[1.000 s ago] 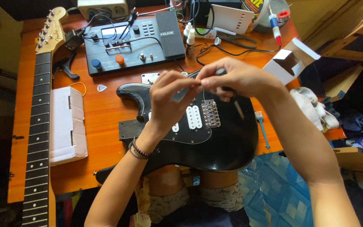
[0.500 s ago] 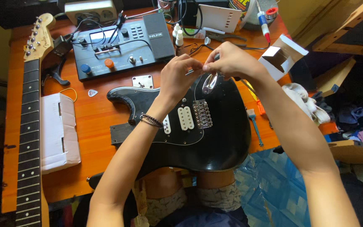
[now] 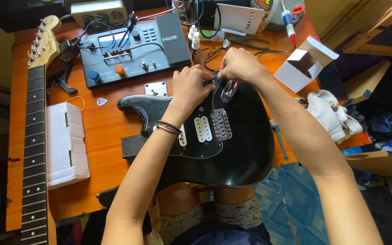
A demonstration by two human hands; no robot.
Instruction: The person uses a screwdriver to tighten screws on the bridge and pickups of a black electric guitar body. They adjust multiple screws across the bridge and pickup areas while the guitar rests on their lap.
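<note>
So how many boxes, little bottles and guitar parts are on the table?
White boxes: 2, a flat closed one and an open one
Little bottles: 2
Guitar parts: 2, a black body and a neck
Total: 6

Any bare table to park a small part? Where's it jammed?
Bare wood lies between the white box and the guitar body, below the pick. A narrow strip runs right of the body by the small tool. The far edge is crowded: pedal unit, bottles, cables, open carton.
</note>
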